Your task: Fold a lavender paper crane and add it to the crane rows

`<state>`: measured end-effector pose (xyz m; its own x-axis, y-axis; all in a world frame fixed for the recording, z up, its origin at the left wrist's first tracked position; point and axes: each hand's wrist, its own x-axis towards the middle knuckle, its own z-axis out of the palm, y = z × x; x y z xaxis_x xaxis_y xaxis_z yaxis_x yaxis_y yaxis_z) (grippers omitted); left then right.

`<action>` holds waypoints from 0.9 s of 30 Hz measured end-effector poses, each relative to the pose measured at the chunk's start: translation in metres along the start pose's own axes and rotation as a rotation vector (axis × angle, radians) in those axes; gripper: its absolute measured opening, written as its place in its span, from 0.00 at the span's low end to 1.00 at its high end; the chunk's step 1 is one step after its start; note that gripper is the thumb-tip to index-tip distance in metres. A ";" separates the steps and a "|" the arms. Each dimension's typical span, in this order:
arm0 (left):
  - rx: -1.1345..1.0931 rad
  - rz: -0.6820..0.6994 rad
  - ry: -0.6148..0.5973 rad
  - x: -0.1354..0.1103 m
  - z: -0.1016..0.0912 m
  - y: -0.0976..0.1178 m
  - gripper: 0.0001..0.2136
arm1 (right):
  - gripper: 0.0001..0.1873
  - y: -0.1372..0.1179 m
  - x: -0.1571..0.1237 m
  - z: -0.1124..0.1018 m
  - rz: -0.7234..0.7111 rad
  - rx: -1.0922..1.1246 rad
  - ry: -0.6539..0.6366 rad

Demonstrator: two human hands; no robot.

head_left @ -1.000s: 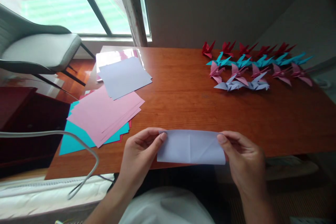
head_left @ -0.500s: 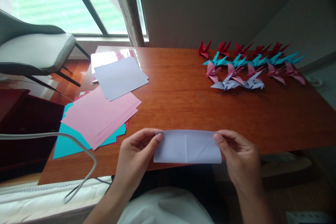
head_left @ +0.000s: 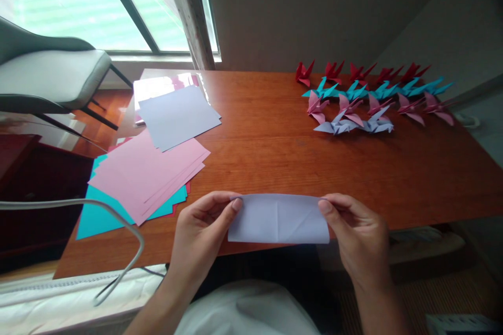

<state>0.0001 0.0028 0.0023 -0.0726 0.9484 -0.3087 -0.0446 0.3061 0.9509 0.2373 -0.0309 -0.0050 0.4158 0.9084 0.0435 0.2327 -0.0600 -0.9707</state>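
Observation:
A lavender sheet of paper (head_left: 279, 218), folded into a long rectangle with creases across it, is held over the near edge of the wooden table (head_left: 275, 146). My left hand (head_left: 200, 233) pinches its left end between thumb and fingers. My right hand (head_left: 356, 235) pinches its right end the same way. Both hands are closed on the paper.
Stacks of flat paper lie at the left: pink sheets (head_left: 149, 172) over turquoise ones (head_left: 94, 217), and a lavender sheet (head_left: 176, 115) further back. Rows of folded paper cranes (head_left: 369, 97) in red, turquoise, pink and lavender stand at the back right. A grey chair (head_left: 47, 76) stands by the window.
The hands and the folded sheet stay as they were. The view has drifted slightly, so everything on the table sits a little further left.

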 end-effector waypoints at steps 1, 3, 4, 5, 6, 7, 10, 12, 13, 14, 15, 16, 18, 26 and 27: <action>0.010 0.010 0.002 0.000 0.000 0.001 0.07 | 0.04 0.000 0.000 -0.001 -0.017 -0.013 -0.011; 0.033 0.027 -0.005 0.000 -0.001 0.003 0.07 | 0.03 0.000 0.001 -0.003 -0.058 -0.040 -0.028; 0.046 0.033 -0.013 0.000 -0.001 0.004 0.07 | 0.03 -0.001 0.002 -0.004 -0.078 -0.057 -0.041; 0.060 0.039 -0.023 0.001 -0.002 0.005 0.07 | 0.03 -0.002 0.004 -0.006 -0.096 -0.078 -0.060; 0.077 0.046 -0.032 0.001 -0.003 0.006 0.06 | 0.03 -0.004 0.005 -0.007 -0.113 -0.103 -0.085; 0.098 0.057 -0.042 0.002 -0.004 0.007 0.06 | 0.02 -0.006 0.007 -0.009 -0.130 -0.133 -0.115; 0.181 0.111 -0.067 0.004 -0.008 0.009 0.06 | 0.04 -0.010 0.015 -0.012 -0.186 -0.232 -0.206; 0.246 0.158 -0.082 0.007 -0.010 0.010 0.05 | 0.05 -0.011 0.021 -0.013 -0.238 -0.280 -0.254; 0.282 0.182 -0.091 0.009 -0.010 0.011 0.05 | 0.06 -0.010 0.025 -0.012 -0.262 -0.297 -0.279; 0.325 0.207 -0.102 0.011 -0.011 0.012 0.04 | 0.06 -0.009 0.029 -0.011 -0.283 -0.312 -0.307; 0.375 0.236 -0.115 0.013 -0.012 0.012 0.04 | 0.07 -0.007 0.034 -0.010 -0.300 -0.327 -0.339; 0.433 0.269 -0.129 0.016 -0.012 0.013 0.04 | 0.07 -0.005 0.039 -0.009 -0.308 -0.341 -0.371; 0.561 0.354 -0.151 0.022 -0.012 0.014 0.03 | 0.09 -0.001 0.049 -0.005 -0.309 -0.371 -0.432; 1.142 0.611 -0.133 0.043 -0.002 0.016 0.06 | 0.09 0.012 0.082 0.008 -0.403 -0.506 -0.557; 1.182 0.614 -0.128 0.045 0.000 0.016 0.06 | 0.09 0.013 0.084 0.009 -0.421 -0.522 -0.557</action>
<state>-0.0038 0.0500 0.0036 0.3261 0.9384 0.1145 0.8495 -0.3440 0.4000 0.2671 0.0487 -0.0166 -0.2544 0.9597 0.1194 0.7002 0.2680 -0.6617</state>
